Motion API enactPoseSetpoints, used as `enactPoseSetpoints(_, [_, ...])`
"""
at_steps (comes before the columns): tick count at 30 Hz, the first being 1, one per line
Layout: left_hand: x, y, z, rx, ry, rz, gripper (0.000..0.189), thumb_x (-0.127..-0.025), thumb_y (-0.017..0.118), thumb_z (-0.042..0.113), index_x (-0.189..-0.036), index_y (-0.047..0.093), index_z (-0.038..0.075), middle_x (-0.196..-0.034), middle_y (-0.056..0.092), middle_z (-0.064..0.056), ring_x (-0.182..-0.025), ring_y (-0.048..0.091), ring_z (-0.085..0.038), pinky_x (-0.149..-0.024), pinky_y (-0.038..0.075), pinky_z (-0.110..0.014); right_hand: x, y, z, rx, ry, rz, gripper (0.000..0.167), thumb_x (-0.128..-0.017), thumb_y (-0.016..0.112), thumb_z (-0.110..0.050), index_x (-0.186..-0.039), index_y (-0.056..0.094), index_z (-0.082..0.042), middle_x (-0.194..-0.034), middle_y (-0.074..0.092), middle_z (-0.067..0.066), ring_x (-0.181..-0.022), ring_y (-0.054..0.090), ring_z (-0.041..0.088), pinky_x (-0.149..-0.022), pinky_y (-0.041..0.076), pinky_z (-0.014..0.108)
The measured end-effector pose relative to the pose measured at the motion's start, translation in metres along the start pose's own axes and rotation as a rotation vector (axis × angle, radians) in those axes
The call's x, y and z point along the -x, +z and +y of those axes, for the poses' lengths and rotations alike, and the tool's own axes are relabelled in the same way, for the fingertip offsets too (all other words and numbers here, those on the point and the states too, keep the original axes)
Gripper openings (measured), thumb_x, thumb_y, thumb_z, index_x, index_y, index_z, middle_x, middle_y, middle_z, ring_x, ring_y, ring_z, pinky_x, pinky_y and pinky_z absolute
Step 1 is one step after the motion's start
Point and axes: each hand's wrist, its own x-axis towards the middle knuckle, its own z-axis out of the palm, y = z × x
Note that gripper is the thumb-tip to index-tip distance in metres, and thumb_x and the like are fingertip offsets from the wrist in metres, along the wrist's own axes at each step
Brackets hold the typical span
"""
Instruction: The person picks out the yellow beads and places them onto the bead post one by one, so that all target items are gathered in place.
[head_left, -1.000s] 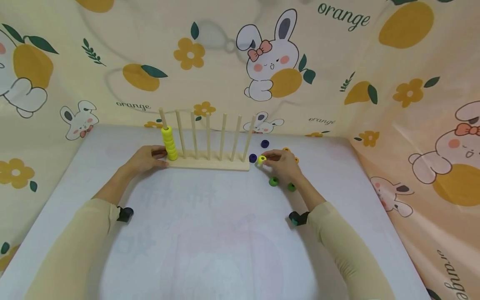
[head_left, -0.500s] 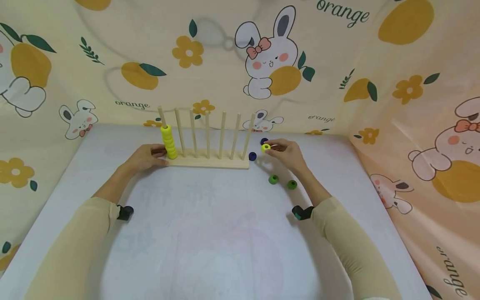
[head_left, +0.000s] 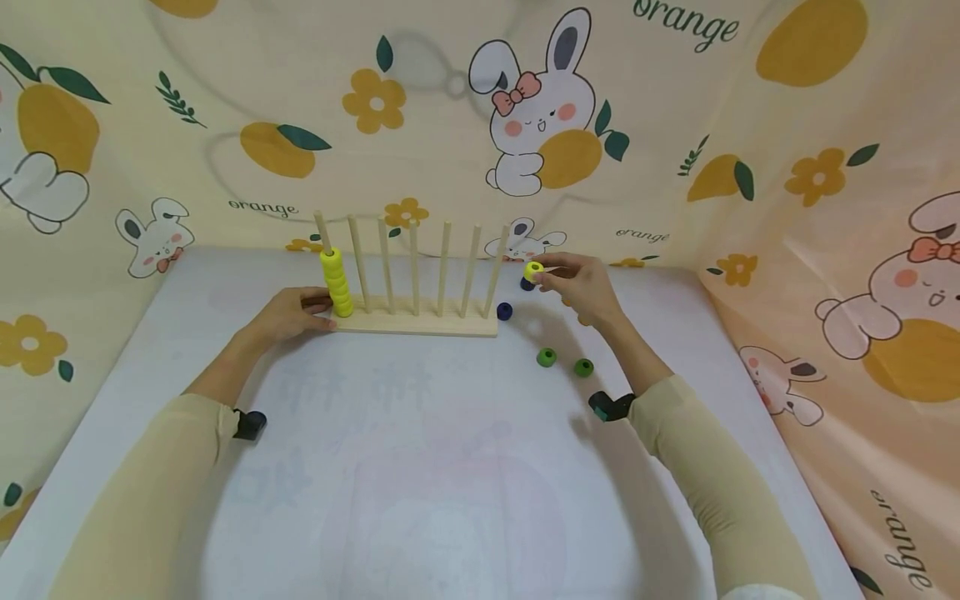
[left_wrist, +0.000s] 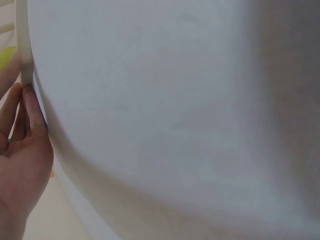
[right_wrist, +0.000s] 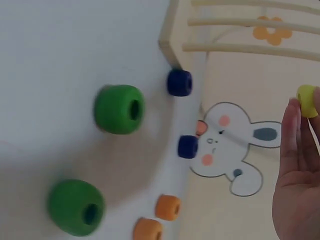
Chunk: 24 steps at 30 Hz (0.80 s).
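A wooden peg rack with several upright pegs stands at the back of the table. Yellow beads are stacked on its leftmost peg; the other pegs are bare. My left hand grips the left end of the base, thumb at the front edge and fingers behind the stack. In the left wrist view the fingers meet the end of the base. To the right of the rack, my right hand is raised above the table, pinching a yellow bead between thumb and fingertips.
Dark blue beads lie by the rack's right end. Two green beads sit nearer the front, and orange beads lie partly under the right hand in the head view. A printed cloth hangs behind the table.
My right hand has lifted the yellow bead up and away from the table, moving slightly right. The left hand and the rack have stayed in place.
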Motion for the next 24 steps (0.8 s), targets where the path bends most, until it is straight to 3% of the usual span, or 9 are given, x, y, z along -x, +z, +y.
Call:
enactPoseSetpoints(7, [0.000,0.000,-0.001,0.000,0.016,-0.007,0.080,-0.086,0.079,0.020,-0.149,0.037,-0.006,-0.150,0.042,-0.024,-0.138,0.041,-0.038,-0.117,0.033,-0.047,-0.009,-0.007,-0.025,0.006,-0.022,0.013,0.039,-0.088,0.078,-0.022,-0.125,0.070,-0.012,-0.116,0.070,0.007,-0.089,0.070,0.018,-0.082,0.056,0.022])
enactPoseSetpoints(24, [-0.002,-0.001,-0.003,-0.010,0.027,0.003,0.077,-0.087,0.079,0.018,-0.148,0.038,-0.006,-0.150,0.042,-0.024,-0.138,0.042,-0.038,-0.117,0.033,-0.046,-0.028,-0.015,-0.071,-0.013,-0.191,0.002,0.034,-0.088,0.077,-0.017,-0.119,0.072,-0.004,-0.108,0.072,0.007,-0.088,0.069,0.017,-0.085,0.057,0.021])
